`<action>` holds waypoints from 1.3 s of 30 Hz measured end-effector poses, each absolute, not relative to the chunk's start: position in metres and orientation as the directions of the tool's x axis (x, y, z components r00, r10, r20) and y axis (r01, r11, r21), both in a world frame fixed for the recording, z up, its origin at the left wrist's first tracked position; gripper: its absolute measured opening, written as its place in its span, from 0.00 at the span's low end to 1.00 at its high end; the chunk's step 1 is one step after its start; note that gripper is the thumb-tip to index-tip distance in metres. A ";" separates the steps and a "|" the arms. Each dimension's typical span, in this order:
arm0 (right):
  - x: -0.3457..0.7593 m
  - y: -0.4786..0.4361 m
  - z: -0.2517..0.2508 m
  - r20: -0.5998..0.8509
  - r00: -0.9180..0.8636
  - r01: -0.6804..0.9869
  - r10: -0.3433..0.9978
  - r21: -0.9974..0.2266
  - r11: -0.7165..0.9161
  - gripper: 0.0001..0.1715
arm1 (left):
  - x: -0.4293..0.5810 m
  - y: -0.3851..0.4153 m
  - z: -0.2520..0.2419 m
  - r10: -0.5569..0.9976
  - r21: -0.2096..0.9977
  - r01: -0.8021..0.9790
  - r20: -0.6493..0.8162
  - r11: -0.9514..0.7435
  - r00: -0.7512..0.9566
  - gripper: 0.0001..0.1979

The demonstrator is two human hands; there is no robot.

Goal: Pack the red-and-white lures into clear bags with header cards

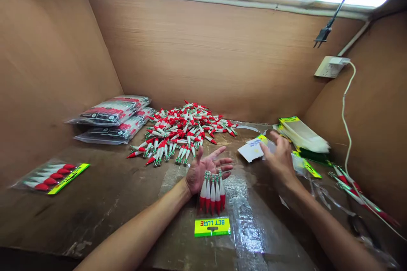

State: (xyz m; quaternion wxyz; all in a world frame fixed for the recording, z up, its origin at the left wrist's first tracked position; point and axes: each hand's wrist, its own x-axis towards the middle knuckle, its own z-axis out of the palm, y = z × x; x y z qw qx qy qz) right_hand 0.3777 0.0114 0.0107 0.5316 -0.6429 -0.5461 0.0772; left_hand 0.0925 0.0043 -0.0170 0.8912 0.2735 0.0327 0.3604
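My left hand (208,167) rests palm up at the middle of the table, its fingers spread. Right beside its palm lies a clear bag of red-and-white squid lures (212,197), with a yellow-green header card (212,226) toward me. Over on the right, my right hand (280,156) hovers slightly blurred, thumb and forefinger apart, near a white card with blue writing (251,150) and clear header bags (299,165). Whether it touches one of these bags is unclear. Behind my left hand spreads a big heap of loose lures (187,125).
Filled plastic packs (111,114) are stacked at the back left, and a packed lure bag (52,176) lies at the left. A stack of header bags (303,135) stands back right. Several lures (352,186) and a white cable (345,114) are at the right. A plug (322,36) hangs above.
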 end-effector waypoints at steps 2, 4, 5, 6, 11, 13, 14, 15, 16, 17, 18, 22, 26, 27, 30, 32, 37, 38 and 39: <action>0.357 -0.016 0.000 0.241 0.038 0.575 0.970 -0.799 0.176 0.24 | 0.093 0.004 -0.016 0.691 0.507 -0.648 0.135 0.568 0.710 0.42; 0.326 -0.041 -0.009 -0.035 -0.325 0.428 0.945 -0.897 0.114 0.24 | 0.096 0.003 -0.013 0.723 0.514 -0.670 0.130 0.536 0.678 0.41; 0.311 -0.050 -0.012 -0.086 -0.439 0.354 0.895 -0.932 0.084 0.23 | 0.098 0.002 -0.012 0.740 0.522 -0.680 0.130 0.514 0.660 0.40; 0.297 -0.055 -0.016 -0.107 -0.506 0.283 0.856 -0.958 0.048 0.22 | 0.099 0.000 -0.010 0.758 0.532 -0.690 0.132 0.490 0.639 0.40; 0.282 -0.050 -0.030 -0.069 -0.375 0.083 0.924 -0.996 -0.040 0.24 | 0.100 -0.003 -0.007 0.856 0.673 -0.663 0.084 0.329 0.510 0.42; 0.293 -0.043 -0.032 -0.027 -0.284 0.057 0.959 -0.998 -0.012 0.23 | 0.097 -0.001 -0.012 0.869 0.823 -0.513 0.049 0.244 0.492 0.39; 0.298 -0.041 -0.032 -0.009 -0.251 0.048 0.968 -0.999 0.003 0.23 | 0.096 0.001 -0.015 0.867 0.885 -0.419 0.036 0.203 0.497 0.35; 0.303 -0.040 -0.031 0.007 -0.225 0.039 0.974 -0.999 0.016 0.22 | 0.095 0.002 -0.018 0.863 0.926 -0.337 0.027 0.168 0.504 0.31; 0.307 -0.039 -0.030 0.019 -0.206 0.029 0.978 -0.999 0.026 0.21 | 0.095 0.004 -0.021 0.861 0.950 -0.278 0.021 0.141 0.509 0.26; 0.309 -0.040 -0.029 0.026 -0.191 0.017 0.981 -0.999 0.030 0.20 | 0.095 0.005 -0.024 0.862 0.962 -0.246 0.021 0.121 0.507 0.21; 0.310 -0.041 -0.028 0.025 -0.178 0.005 0.984 -1.000 0.027 0.19 | 0.096 0.005 -0.026 0.865 0.967 -0.230 0.022 0.109 0.502 0.18; 0.307 -0.045 -0.026 -0.004 -0.116 -0.016 0.993 -1.000 -0.006 0.16 | 0.101 0.001 -0.029 0.871 0.976 -0.202 0.025 0.086 0.491 0.14; 0.303 -0.048 -0.024 -0.017 -0.149 -0.053 0.989 -0.998 -0.025 0.16 | 0.105 -0.006 -0.028 0.858 0.979 -0.171 -0.005 0.109 0.513 0.20; 0.303 -0.049 -0.023 -0.018 -0.167 -0.066 0.986 -0.997 -0.029 0.16 | 0.106 -0.007 -0.028 0.860 0.983 -0.149 -0.020 0.111 0.510 0.21; 0.301 -0.050 -0.021 0.006 -0.191 -0.095 0.982 -0.995 -0.012 0.15 | 0.106 -0.010 -0.030 0.881 0.987 -0.113 -0.049 0.115 0.471 0.20; 0.300 -0.049 -0.023 0.014 -0.190 -0.099 0.982 -0.995 -0.005 0.15 | 0.106 -0.011 -0.031 0.888 0.984 -0.125 -0.058 0.128 0.456 0.20; 0.298 -0.048 -0.032 0.021 -0.141 -0.096 0.990 -0.995 0.008 0.18 | 0.103 -0.008 -0.031 0.895 0.975 -0.150 -0.083 0.164 0.438 0.21; 0.298 -0.048 -0.033 0.016 -0.135 -0.099 0.991 -0.995 0.002 0.19 | 0.103 -0.007 -0.031 0.898 0.973 -0.156 -0.087 0.169 0.432 0.20; 0.298 -0.047 -0.033 0.007 -0.133 -0.101 0.991 -0.995 -0.007 0.20 | 0.102 -0.007 -0.032 0.900 0.971 -0.164 -0.091 0.176 0.426 0.20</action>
